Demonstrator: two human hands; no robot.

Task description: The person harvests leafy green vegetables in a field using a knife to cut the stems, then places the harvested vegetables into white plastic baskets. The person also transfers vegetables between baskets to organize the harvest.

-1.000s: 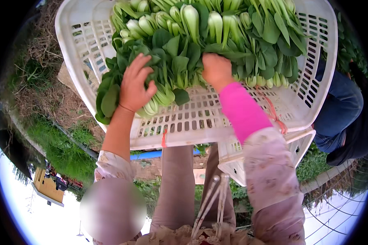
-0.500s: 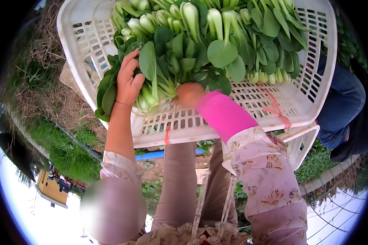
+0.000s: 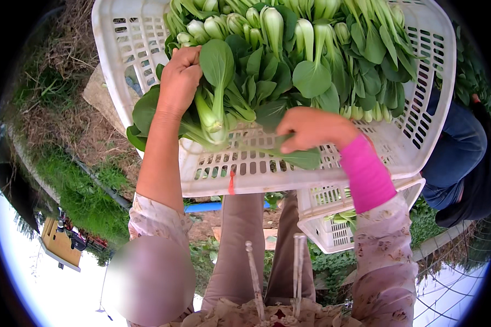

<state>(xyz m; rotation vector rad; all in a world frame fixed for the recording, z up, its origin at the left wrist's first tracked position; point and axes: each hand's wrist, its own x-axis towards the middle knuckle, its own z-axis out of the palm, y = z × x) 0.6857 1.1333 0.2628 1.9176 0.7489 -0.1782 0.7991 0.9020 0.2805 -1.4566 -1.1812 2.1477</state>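
Note:
Near the left side of a white plastic crate (image 3: 142,60), my left hand (image 3: 181,82) is closed on the leaves of a bok choy (image 3: 210,117), its pale base pointing toward me. To its right my right hand (image 3: 311,129) has curled fingers, with a loose bok choy leaf (image 3: 303,158) at the fingertips. That leaf's stem is blurred and trails left over the slatted crate wall. Packed rows of bok choy (image 3: 273,24) fill the far part of the crate, white bases and green leaves alternating.
A second white crate (image 3: 333,237) with some greens stands below on the right. Beyond the main crate at right is another person's leg in blue jeans (image 3: 458,136). Red ties (image 3: 232,182) hang on the crate's near side. Dry straw and grass (image 3: 65,191) lie at left.
My right hand has moved right, away from the bok choy base, with a leaf now apart at its fingers. My left hand has shifted slightly up, and the bok choy's base shows more.

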